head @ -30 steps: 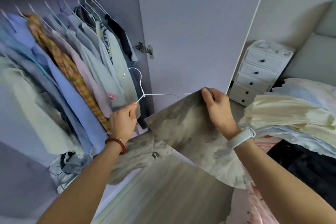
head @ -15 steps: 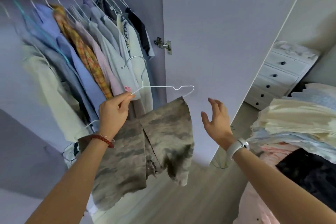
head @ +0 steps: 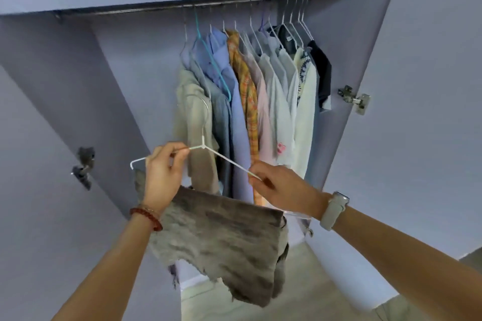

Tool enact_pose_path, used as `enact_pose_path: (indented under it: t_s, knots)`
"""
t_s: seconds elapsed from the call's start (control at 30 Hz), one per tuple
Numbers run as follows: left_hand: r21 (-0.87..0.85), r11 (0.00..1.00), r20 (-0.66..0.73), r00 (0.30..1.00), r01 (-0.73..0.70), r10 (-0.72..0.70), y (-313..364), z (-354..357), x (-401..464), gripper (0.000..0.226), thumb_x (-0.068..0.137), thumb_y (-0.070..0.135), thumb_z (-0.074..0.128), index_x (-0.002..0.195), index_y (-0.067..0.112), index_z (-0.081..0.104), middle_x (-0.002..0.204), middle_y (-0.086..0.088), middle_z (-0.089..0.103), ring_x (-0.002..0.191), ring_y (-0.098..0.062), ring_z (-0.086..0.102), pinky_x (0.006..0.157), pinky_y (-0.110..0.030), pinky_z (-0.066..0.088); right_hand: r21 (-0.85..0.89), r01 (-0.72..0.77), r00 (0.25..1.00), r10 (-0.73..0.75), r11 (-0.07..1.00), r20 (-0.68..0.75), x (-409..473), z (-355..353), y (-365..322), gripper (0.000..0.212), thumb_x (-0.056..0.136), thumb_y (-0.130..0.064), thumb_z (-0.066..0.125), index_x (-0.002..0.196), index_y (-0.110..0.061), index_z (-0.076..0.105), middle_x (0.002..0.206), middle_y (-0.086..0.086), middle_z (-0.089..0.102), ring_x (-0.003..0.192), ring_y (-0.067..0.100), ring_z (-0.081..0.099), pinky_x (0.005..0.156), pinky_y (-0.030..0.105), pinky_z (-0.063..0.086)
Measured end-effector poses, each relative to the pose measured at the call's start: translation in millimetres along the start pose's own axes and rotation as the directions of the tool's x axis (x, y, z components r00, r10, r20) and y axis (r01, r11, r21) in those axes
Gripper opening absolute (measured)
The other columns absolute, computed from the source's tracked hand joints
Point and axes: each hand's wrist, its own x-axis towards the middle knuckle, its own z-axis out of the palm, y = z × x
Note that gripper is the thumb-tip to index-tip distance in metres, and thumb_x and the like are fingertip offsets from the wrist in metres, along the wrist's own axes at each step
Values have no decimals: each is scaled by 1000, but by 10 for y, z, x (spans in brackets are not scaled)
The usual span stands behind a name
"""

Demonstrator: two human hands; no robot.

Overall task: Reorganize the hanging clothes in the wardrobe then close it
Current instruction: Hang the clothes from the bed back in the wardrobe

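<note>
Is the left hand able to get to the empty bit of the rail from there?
Probably yes. The left hand grips the white hanger below the rail, whose left stretch is bare. Nothing stands between them, though the rail sits well above, so the arm must stretch up.

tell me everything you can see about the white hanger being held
The hanger is thin white wire with a curved hook on top, pointing up in front of the hung clothes. The left hand pinches one sloping arm, the right hand pinches the other. A grey mottled garment is draped over its lower bar. It is not on the rail.
</note>
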Motion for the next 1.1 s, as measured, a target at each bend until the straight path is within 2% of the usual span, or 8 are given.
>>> enact_pose_path:
  t_s: [0.07, 0.17, 0.33, 0.5, 0.63, 0.73, 0.87, 1.1]
  knots:
    - [96, 992, -56, 996, 79, -74, -161, -183, 73, 44, 85, 48, 37, 93, 12, 62, 91, -1, 62, 85, -19, 50, 83, -38, 38, 146, 38, 999, -41, 989, 15, 297, 172, -183, 16, 94, -21, 38, 86, -14, 50, 64, -10, 45, 59, 14, 43, 62, 33, 37]
    - [195, 964, -112, 980, 184, -164, -313, -425, 212, 37, 89, 37, 55, 117, 13, 55, 115, -8, 56, 105, -30, 47, 96, -43, 35, 237, 12, 1000, -19, 972, 25, 719, 381, -394, 24, 96, -13, 38, 86, 2, 54, 69, 8, 52, 64, 21, 48, 64, 29, 39]
    - [222, 961, -301, 949, 168, -97, -280, -765, 476, 52, 82, 36, 55, 128, 14, 47, 131, -12, 42, 122, -28, 37, 103, -33, 26, 310, -87, 992, 110, 947, -59, 1407, 575, -461, 25, 93, -5, 41, 73, -14, 53, 64, -6, 49, 68, 16, 47, 64, 19, 31]
    - [390, 921, -380, 914, 20, 141, -122, -843, 1044, 51, 85, 27, 49, 134, 12, 43, 145, -16, 31, 134, -33, 26, 105, -44, 25, 377, -110, 962, 194, 920, -194, 2133, 670, -421, 19, 92, -5, 40, 87, -8, 57, 84, 8, 61, 79, 24, 55, 67, 21, 35]
    - [666, 741, -318, 866, -87, 387, 11, -794, 1791, 65, 84, 22, 52, 144, 15, 27, 152, -19, 16, 140, -35, 8, 110, -53, 15, 446, -103, 919, 256, 889, -299, 2689, 646, -439, 21, 89, 0, 39, 94, -4, 59, 76, 3, 55, 69, 16, 50, 65, 22, 35]
    - [792, 608, -270, 862, -55, 430, -33, -743, 2242, 73, 85, 29, 51, 147, 17, 15, 152, -22, 14, 140, -39, 7, 110, -57, 7, 464, -119, 881, 309, 878, -359, 3077, 555, -407, 18, 92, -2, 39, 91, -3, 57, 72, 2, 53, 61, 15, 48, 60, 21, 30]
    - [860, 509, -250, 841, -34, 479, -265, -745, 2447, 74, 87, 35, 49, 148, 18, 11, 152, -20, 15, 139, -37, 6, 111, -57, 5, 401, -170, 848, 341, 900, -407, 3619, 485, -202, 20, 91, -1, 39, 93, 1, 59, 90, 25, 62, 85, 37, 57, 61, 26, 28]
    - [868, 495, -286, 777, -37, 561, -369, -727, 2504, 69, 89, 36, 48, 148, 20, 15, 151, -13, 14, 140, -34, 8, 112, -52, 2, 322, -325, 838, 429, 889, -338, 4048, 539, 81, 14, 85, -2, 38, 82, -13, 46, 99, 25, 59, 94, 40, 57, 80, 41, 47]
